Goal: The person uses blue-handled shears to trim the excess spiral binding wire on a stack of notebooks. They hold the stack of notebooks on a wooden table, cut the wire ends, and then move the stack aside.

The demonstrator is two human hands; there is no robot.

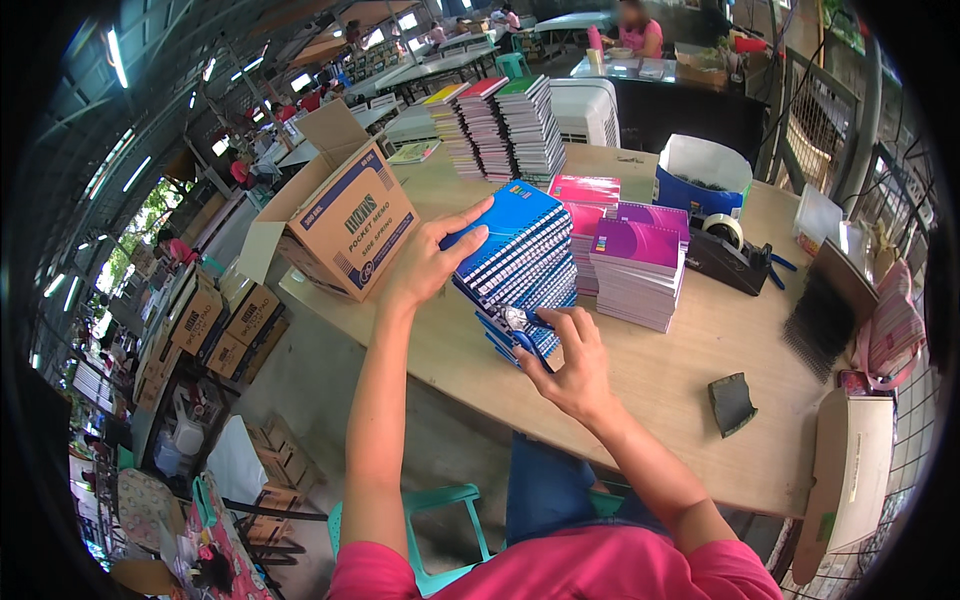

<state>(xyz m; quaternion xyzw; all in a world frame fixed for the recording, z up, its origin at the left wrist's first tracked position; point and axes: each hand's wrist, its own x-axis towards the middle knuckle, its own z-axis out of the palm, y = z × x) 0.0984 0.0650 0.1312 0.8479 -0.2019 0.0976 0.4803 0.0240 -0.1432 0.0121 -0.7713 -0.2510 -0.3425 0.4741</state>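
- Blue notebooks (518,268) stand in a tall spiral-bound stack near the front edge of the counter (640,390), the largest thing at hand; the lower ones sit out of line with those above.
- Box (345,230): brown cardboard, flaps up, on the counter to the left of the stack.
- Behind, at the far side of the counter, rise three stacks: yellow (455,132), red (487,128) and green (527,125).
- Just right of the blue stack are shorter piles, pink (585,195) and purple (640,245), with a tape dispenser (725,262) beyond them.
- Left hand (440,252) rests on the top blue cover at its left side, thumb and forefinger spread; whether its hidden fingers close on the edge, I cannot tell.
- Right hand (568,360) grips a small metal tool with blue handles, apparently pliers (513,320), their head against the spiral side low in the stack.
- Step in hand, as I judge it: tending the wire ends of the bindings, cutting or bending, while the left hand steadies the pile.
- Next move, in my judgement, calls for the tips set squarely on one wire end, a short firm squeeze, and light pressure from above so that the uneven lower books do not slide.
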